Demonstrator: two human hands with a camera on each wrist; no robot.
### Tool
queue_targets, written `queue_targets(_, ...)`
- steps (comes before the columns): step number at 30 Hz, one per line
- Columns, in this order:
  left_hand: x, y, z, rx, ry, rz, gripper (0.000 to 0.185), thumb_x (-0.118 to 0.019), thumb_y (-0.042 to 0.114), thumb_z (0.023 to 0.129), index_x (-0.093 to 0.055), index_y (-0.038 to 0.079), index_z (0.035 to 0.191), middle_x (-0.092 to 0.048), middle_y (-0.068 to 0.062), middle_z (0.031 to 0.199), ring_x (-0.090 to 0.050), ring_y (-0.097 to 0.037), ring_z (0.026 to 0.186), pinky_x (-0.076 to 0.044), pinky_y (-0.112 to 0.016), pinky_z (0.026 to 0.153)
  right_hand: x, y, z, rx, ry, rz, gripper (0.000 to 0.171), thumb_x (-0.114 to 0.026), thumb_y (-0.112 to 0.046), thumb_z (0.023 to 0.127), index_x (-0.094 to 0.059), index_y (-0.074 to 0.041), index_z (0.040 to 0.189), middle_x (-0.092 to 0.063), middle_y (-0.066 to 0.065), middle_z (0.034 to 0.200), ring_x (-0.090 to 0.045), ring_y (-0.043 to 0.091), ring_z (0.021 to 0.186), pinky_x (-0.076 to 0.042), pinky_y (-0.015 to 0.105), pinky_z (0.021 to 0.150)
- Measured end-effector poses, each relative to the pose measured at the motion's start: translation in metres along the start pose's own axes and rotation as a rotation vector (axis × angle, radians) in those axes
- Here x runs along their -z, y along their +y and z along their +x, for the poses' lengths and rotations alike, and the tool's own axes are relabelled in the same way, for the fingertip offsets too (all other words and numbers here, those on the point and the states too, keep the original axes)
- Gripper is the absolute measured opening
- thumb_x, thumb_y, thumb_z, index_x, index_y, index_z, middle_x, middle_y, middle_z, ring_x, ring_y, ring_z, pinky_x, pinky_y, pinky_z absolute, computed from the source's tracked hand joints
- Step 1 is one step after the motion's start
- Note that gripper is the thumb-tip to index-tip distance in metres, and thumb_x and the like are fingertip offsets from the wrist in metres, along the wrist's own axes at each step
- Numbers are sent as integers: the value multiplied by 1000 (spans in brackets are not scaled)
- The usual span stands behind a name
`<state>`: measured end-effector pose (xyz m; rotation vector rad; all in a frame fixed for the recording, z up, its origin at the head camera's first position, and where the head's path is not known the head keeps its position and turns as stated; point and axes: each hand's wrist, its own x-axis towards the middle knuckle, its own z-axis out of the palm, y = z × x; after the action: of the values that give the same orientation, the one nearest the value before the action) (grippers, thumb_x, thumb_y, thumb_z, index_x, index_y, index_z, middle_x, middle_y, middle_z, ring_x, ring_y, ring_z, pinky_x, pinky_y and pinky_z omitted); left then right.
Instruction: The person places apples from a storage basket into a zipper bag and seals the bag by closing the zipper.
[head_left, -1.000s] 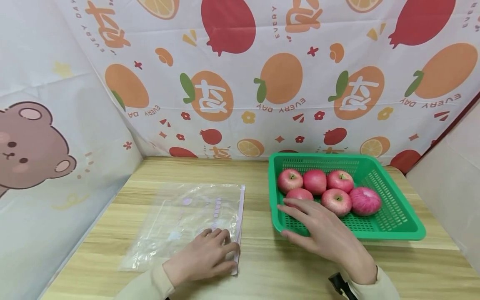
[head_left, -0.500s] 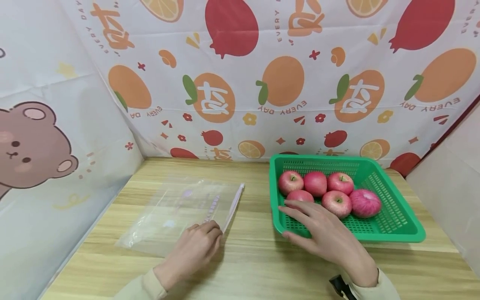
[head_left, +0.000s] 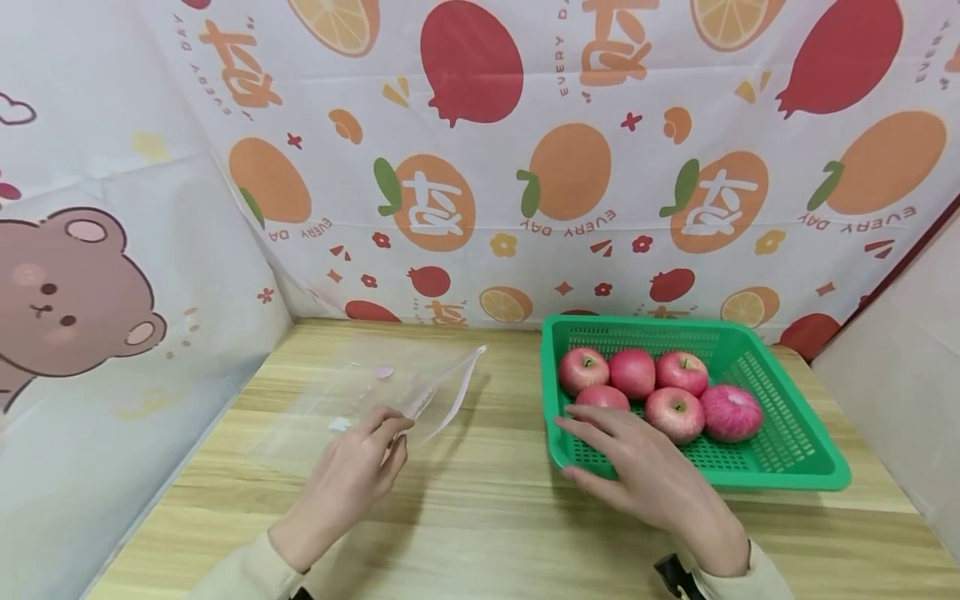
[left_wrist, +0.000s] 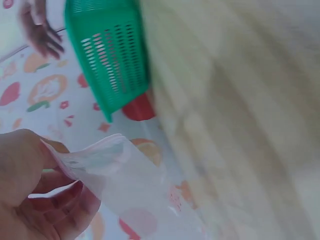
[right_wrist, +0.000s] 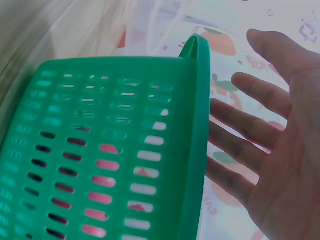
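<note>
A clear plastic zip bag (head_left: 442, 400) with a pale pink zip strip lies on the left side of the table, its mouth edge lifted and parted. My left hand (head_left: 352, 467) pinches that edge between thumb and fingers, which the left wrist view confirms at the bag (left_wrist: 125, 175). My right hand (head_left: 645, 467) hovers with spread, nearly straight fingers over the front left rim of the green basket (head_left: 795, 479). Several red apples (head_left: 675, 414) sit in the basket; one is partly hidden behind my right fingers. In the right wrist view the right hand (right_wrist: 280, 140) holds nothing.
The wood-grain table (head_left: 510, 533) ends at a fruit-print cloth (head_left: 480, 192) hanging behind it. A bear-print cloth (head_left: 75, 292) stands at the left, and a pale wall (head_left: 892, 367) closes off the right.
The left hand has gripped the bag's zip edge and moved left and up, raising and parting the mouth. The right hand stays over the basket; the head view has shifted slightly.
</note>
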<state>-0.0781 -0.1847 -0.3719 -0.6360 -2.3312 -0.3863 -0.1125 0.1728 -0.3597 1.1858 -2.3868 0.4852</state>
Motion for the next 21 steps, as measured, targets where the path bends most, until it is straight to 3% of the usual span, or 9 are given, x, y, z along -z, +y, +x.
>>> queue_targets(12,24,5,17,2,134,-138,28,-67,-14,77,-74,3,98,-69,-2,96,-54,-2,62,-42,-10,54,3,-12,31,73,-24,11,50,-68,-46,96,-64,-17,137,-62,2,140,-58,19,130,-49,38,106)
queue_targets(21,35,10,36,13,138,-208,32,-67,-15,78,-77,6,101,-69,2,97,-53,-1,64,-43,-9,55,3,-20,61,150,-5,-27,56,-71,-44,94,-62,-13,140,-62,2,142,-62,17,126,-56,34,95)
